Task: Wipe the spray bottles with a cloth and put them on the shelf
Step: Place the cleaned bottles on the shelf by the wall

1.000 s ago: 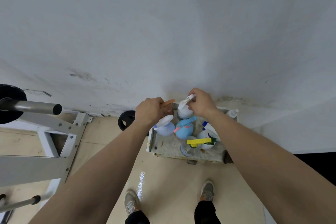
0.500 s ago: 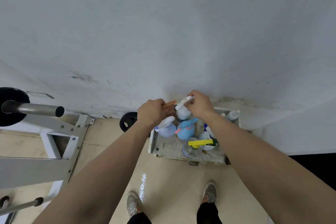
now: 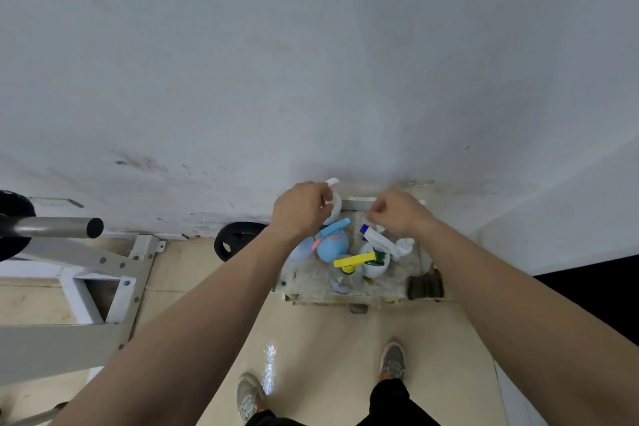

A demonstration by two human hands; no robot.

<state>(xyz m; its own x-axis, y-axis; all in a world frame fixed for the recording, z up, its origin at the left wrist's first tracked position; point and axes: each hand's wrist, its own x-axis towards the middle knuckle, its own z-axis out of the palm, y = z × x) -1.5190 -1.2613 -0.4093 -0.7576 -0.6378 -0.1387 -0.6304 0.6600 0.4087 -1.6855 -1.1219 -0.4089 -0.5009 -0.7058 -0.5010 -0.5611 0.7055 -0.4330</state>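
Several spray bottles stand on a low stone-topped shelf [image 3: 311,278] against the wall. My left hand [image 3: 301,211] grips a white bottle with a white trigger [image 3: 334,199] at the shelf's back left. My right hand [image 3: 397,213] hovers over the back right with its fingers curled, and nothing shows in them. Below the hands are a round blue bottle with a blue trigger [image 3: 332,245], a clear bottle with a yellow trigger [image 3: 352,261] and a white bottle with a blue-tipped nozzle [image 3: 378,240]. A lavender bottle [image 3: 300,251] is partly hidden by my left forearm. No cloth is visible.
A dark brush [image 3: 425,285] lies at the shelf's right front corner. A black weight plate [image 3: 238,245] leans on the wall left of the shelf. A barbell end [image 3: 52,226] and a white metal rack [image 3: 114,273] fill the left. My shoes [image 3: 250,398] stand on the beige floor.
My right hand let go of the white-trigger bottle and moved right. My left hand now holds that bottle, and the orange trigger it held before is out of sight.
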